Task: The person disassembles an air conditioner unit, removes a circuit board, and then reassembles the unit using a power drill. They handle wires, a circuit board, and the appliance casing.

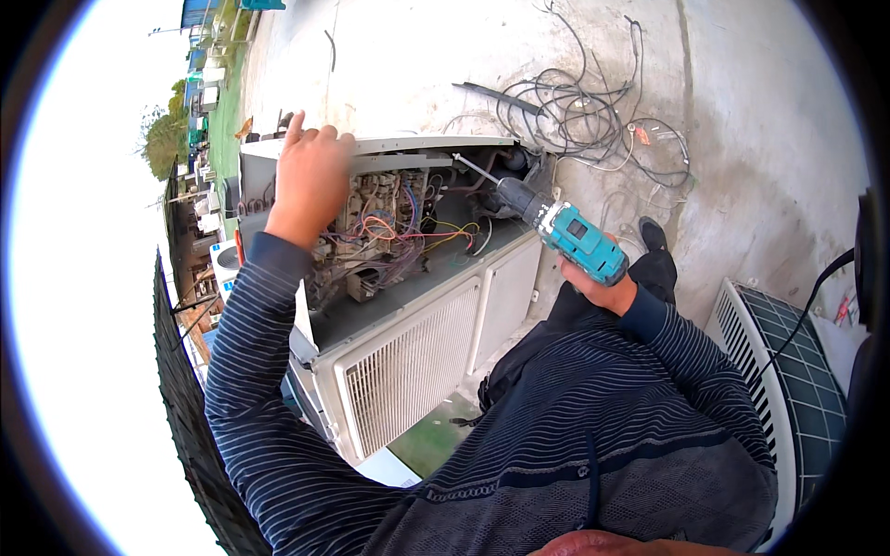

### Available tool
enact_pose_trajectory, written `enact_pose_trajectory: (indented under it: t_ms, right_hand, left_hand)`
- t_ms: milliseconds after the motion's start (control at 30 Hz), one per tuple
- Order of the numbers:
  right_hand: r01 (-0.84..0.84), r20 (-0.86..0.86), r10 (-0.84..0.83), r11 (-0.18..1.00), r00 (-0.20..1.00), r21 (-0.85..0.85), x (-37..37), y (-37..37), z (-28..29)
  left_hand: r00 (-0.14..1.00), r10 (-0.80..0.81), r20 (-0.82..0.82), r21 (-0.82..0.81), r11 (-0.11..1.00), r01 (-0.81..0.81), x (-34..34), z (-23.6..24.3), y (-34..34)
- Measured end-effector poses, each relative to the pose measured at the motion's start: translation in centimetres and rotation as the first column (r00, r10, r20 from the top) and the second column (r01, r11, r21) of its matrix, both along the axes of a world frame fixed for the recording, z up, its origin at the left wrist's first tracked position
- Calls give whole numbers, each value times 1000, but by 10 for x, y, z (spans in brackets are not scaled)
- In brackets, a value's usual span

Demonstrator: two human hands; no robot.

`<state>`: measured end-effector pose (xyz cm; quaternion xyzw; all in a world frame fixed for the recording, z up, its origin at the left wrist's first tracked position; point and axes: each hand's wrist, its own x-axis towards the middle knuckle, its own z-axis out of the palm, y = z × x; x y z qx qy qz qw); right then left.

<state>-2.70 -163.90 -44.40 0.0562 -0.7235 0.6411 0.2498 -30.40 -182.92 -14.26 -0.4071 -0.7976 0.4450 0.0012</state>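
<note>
My right hand (598,289) grips the handle of a teal cordless drill (582,243). The drill's long bit (477,169) points left, its tip at the end of a metal rail inside an opened air conditioner outdoor unit (408,361). My left hand (311,185), partly blurred, lies over the unit's far panel edge (399,144), index finger stretched and the others loosely bent; nothing shows in it. Beneath that hand, inside the casing, sits a circuit board (380,208) with many coloured wires (389,230).
Tangled black cables (593,116) lie on the concrete floor (769,120) beyond the unit. Another outdoor unit with a wire grille (797,361) stands at my right. Dark corrugated sheeting (190,417) runs along the left, with more units and clutter behind.
</note>
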Motion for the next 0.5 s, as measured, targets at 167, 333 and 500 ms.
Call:
enact_pose_trajectory:
  t_ms: [167,333,500]
  right_hand:
    - [-70,166,123,954,978,-292,5,-7,1]
    - [14,102,-4,995,995,-98,14,-11,-10]
    - [100,39,-104,991,994,94,17,-19,-28]
  left_hand:
    - [995,-93,26,-105,990,95,8,-34,-2]
    - [978,-201,55,-177,962,208,3,-46,-15]
    - [975,-195,107,-229,949,214,5,-45,-11]
